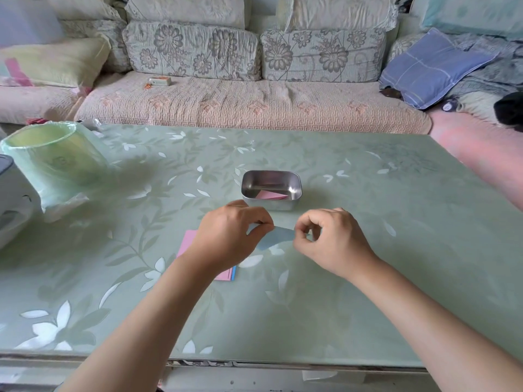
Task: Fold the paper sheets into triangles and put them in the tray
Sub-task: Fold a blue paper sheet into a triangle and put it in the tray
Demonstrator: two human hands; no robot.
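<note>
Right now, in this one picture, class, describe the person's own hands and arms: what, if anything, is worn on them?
The left hand and right hand are bare: no gloves, rings or watch show. The left forearm and right forearm are bare too, with no sleeve in view down to the picture's lower edge. No bracelets, bandages or markings are visible.

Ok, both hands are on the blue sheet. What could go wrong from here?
The blue sheet is pinched by the left hand and right hand, seemingly lifted off the table, so the crease may come out crooked. The left wrist hangs over the stack and could scatter it. The tray sits just beyond the knuckles; a nudge might shift it.
</note>
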